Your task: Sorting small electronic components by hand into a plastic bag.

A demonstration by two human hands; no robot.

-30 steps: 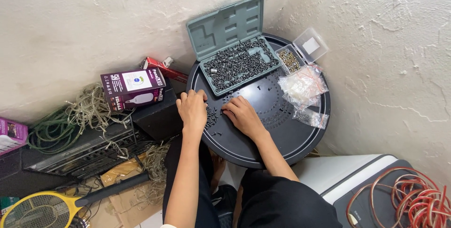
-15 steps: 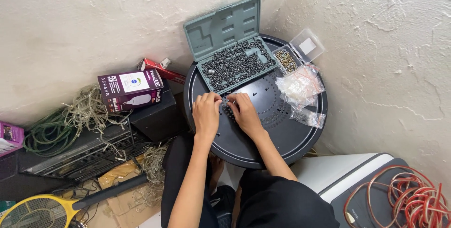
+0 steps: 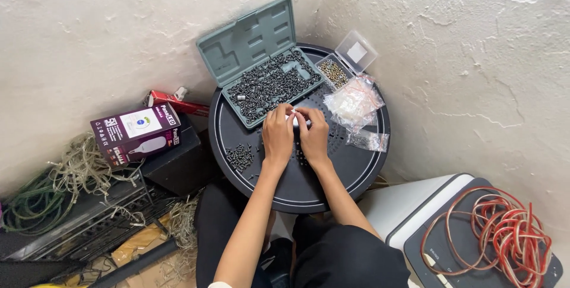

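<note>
My left hand (image 3: 278,138) and my right hand (image 3: 314,135) meet fingertip to fingertip over a round black table (image 3: 356,172). Between them they pinch a small whitish item (image 3: 295,115); what it is cannot be made out. Just beyond the fingers lies an open grey-green case (image 3: 249,41) filled with dark screws (image 3: 272,86). A loose pile of screws (image 3: 239,156) sits on the table to the left of my left wrist.
A small clear box of brass-coloured bits (image 3: 334,73) and two clear plastic bags (image 3: 354,103) (image 3: 368,141) lie right of the hands. A purple box (image 3: 139,132), a red box (image 3: 178,103) and tangled cords (image 3: 77,172) are at left. A red cable coil (image 3: 510,228) is at lower right.
Both hands left the screws on the table top, moved up toward the case and came together, now pinching a small whitish item between them.
</note>
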